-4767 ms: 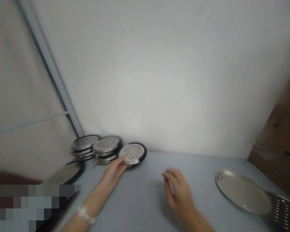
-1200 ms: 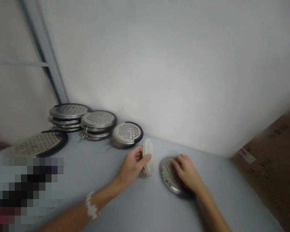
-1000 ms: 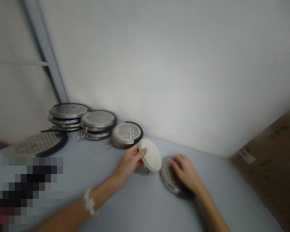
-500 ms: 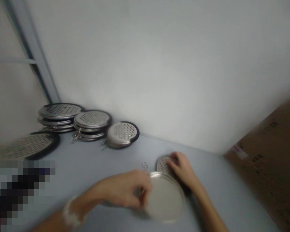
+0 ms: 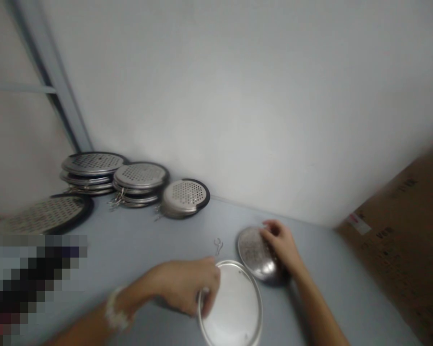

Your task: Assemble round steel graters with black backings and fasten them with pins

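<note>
My left hand [image 5: 193, 286] grips the left edge of a smooth, shallow round metal lid [image 5: 234, 307] with a raised rim, its pale inner face turned up. My right hand [image 5: 281, 242] holds a smaller round metal disc [image 5: 254, 252] by its far right edge, fingers and thumb closed on it. The disc is tilted, and its shiny, darker face looks toward me. Its lower edge is close to the lid; whether they touch I cannot tell. A small wire clip [image 5: 218, 246] lies on the table just beyond the lid.
Along the wall stand a tall stack of perforated round lids [image 5: 94, 166], a middle stack [image 5: 140, 175] and a smaller pile [image 5: 187, 194], with dark rims. A large perforated lid [image 5: 46, 216] is nearer at left. A cardboard box [image 5: 393, 250] stands at right on the grey tabletop [image 5: 159, 240].
The disc in my right hand has tilted up, its holed face giving way to a shiny one. My left hand and the lid have shifted slightly left and toward me.
</note>
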`<state>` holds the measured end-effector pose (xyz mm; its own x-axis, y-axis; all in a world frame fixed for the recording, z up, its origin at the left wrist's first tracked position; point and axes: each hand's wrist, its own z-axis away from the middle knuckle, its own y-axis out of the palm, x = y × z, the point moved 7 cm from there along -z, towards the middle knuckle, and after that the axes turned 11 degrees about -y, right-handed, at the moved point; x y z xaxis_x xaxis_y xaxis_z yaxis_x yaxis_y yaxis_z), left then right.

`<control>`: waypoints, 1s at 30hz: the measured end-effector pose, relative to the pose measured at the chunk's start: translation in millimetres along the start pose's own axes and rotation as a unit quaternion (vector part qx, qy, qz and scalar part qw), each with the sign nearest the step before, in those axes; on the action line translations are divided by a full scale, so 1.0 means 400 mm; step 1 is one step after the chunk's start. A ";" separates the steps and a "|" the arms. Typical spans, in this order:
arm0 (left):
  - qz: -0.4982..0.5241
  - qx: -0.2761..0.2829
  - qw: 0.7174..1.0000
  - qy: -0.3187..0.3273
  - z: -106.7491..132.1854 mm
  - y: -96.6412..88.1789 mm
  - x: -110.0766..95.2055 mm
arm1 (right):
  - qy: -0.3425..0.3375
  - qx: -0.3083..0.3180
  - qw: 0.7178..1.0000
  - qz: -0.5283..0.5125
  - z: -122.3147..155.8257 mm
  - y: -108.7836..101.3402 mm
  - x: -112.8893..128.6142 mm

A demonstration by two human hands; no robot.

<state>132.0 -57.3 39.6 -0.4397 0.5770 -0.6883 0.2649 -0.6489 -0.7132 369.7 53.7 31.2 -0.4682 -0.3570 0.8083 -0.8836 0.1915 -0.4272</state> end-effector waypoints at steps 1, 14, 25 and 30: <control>0.002 0.005 1.000 0.000 0.000 -0.001 0.000 | 0.010 -0.012 1.000 -0.015 0.000 -0.006 0.002; 0.397 -0.200 0.882 -0.157 -0.048 -0.042 0.075 | 0.093 -0.061 0.974 -0.196 0.035 0.010 0.054; 0.427 -0.234 0.860 -0.155 -0.048 -0.060 0.103 | 0.007 0.026 0.994 -0.104 0.058 0.092 0.091; 0.383 -0.186 0.888 -0.172 -0.035 -0.065 0.090 | 0.018 -0.039 0.994 -0.105 0.045 0.064 0.041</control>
<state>121.4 -12.7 31.7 -0.2269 -0.1895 -0.9553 0.8368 -0.5399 -0.0917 339.3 36.1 26.2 -0.2719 -0.3638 0.8909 -0.9583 0.1870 -0.2162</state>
